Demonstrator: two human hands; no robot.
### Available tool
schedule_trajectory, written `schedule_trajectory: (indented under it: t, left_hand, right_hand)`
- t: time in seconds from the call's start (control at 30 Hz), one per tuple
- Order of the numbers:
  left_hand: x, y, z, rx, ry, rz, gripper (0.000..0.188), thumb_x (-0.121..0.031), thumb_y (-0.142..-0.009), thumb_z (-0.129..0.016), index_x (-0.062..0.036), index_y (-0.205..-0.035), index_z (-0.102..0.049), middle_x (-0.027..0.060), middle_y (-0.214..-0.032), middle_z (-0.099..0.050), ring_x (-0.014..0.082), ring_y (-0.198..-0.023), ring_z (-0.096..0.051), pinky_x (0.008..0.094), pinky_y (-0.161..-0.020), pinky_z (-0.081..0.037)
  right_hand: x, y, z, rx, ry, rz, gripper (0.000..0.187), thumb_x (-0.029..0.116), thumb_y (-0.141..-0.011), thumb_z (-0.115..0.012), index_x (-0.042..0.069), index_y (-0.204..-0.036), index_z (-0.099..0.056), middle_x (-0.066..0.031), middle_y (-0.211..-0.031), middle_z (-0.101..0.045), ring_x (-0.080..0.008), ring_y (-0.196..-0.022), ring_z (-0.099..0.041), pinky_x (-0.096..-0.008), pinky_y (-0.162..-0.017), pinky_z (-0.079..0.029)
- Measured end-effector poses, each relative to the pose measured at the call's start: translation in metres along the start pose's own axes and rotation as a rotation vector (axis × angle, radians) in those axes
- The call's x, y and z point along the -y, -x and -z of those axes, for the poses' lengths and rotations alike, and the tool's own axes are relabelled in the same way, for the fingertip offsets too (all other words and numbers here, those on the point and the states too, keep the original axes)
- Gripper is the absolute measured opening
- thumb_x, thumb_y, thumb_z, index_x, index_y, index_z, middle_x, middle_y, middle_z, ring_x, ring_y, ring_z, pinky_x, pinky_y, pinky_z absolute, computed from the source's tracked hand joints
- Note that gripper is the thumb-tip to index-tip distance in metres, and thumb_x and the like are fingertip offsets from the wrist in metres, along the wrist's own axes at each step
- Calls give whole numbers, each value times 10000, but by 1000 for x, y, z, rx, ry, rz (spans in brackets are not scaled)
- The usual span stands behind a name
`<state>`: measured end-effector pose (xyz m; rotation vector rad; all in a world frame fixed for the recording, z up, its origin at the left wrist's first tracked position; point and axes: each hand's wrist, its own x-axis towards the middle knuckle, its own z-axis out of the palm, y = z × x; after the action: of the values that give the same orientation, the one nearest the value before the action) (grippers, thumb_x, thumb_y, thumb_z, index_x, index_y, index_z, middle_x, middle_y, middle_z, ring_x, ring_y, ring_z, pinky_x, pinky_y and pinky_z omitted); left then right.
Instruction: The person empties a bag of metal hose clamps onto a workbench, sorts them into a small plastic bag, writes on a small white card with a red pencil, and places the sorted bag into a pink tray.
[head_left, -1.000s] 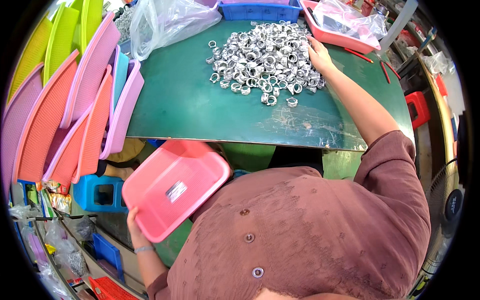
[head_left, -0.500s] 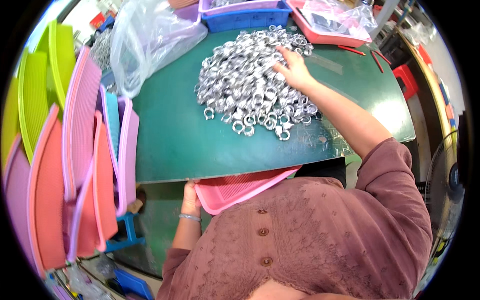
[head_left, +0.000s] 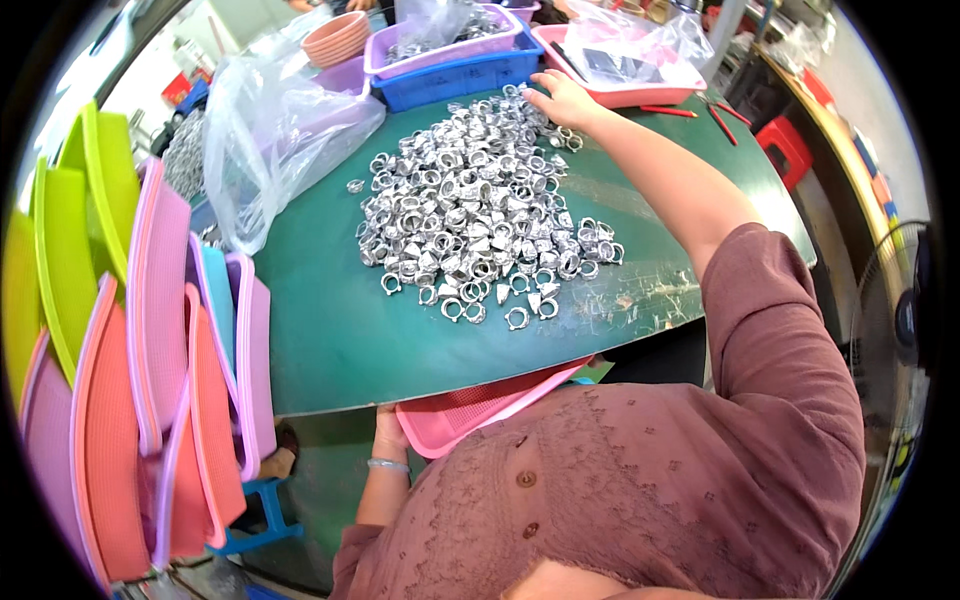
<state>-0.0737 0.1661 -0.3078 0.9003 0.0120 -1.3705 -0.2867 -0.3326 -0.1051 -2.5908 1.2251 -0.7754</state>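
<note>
A large heap of small silver metal rings [head_left: 450,215] lies on the green table [head_left: 330,340]. My right hand [head_left: 562,100] reaches across to the heap's far right edge. Its fingers are stretched out and touch the rings there, and it grips none that I can see. Below the table's near edge, my left hand [head_left: 391,428] holds a pink plastic basket [head_left: 450,420] by its left end, fingers partly hidden behind the rim. The basket is tilted against my body, partly under the tabletop, and the part of its inside that shows is bare mesh.
Coloured baskets [head_left: 105,430] stand stacked on edge at the left. At the back are a clear plastic bag [head_left: 270,140], a blue bin [head_left: 460,80] under a purple basket, and a pink tray [head_left: 640,97] holding plastic bags. Red-handled pliers [head_left: 722,125] lie near the right edge.
My right hand has moved from the heap's upper right side to its far edge, and the rings look more spread toward me. My left hand keeps its hold on the basket.
</note>
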Motion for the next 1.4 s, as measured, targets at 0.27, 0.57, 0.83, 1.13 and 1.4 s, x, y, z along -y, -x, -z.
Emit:
schedule_trajectory:
  t: [0.27,0.57,0.83,1.13,1.4]
  left_hand:
    - [-5,4,12,-80,-36,-19,273,-184,-751,-520,-25,-963,-585,134,-1028,-611,272,-950,-567,390,-869,-444]
    - [-5,0,-12,-39,-3,82,405,-202,-673,-630,-14,-1028,-580,127,-1038,-616,289,-936,-574,406,-879,-453]
    - [-5,5,-30,-17,-61,50,377,-180,-684,-628,-46,-1034,-582,102,-1035,-615,274,-939,-566,391,-879,-438]
    - [-5,14,-33,20,-85,-16,378,-128,-705,-565,-112,-1082,-538,88,-1097,-577,267,-1021,-525,382,-925,-397]
    - [0,14,-36,29,-82,-52,433,-155,-701,-584,-80,-1124,-527,103,-1107,-575,276,-1017,-528,383,-911,-412]
  right_hand:
    - [3,11,-9,395,113,3,646,604,-800,-454,233,-1325,-396,-90,-1389,-344,-348,-1296,-245,-546,-995,-250]
    - [124,161,31,289,105,727,580,456,-798,-564,240,-1312,-404,-132,-1411,-277,-367,-1301,-237,-560,-1023,-210]
    - [83,144,27,207,280,533,448,364,-838,-518,263,-1269,-451,-13,-1389,-328,-258,-1276,-294,-572,-996,-235]
    - [63,153,57,1,13,524,351,186,-869,-507,127,-1215,-501,-144,-1262,-465,-311,-1134,-465,-355,-931,-393]
    - [114,254,67,190,-409,397,198,111,-827,-560,14,-997,-590,-130,-876,-610,-251,-767,-606,-319,-689,-480]
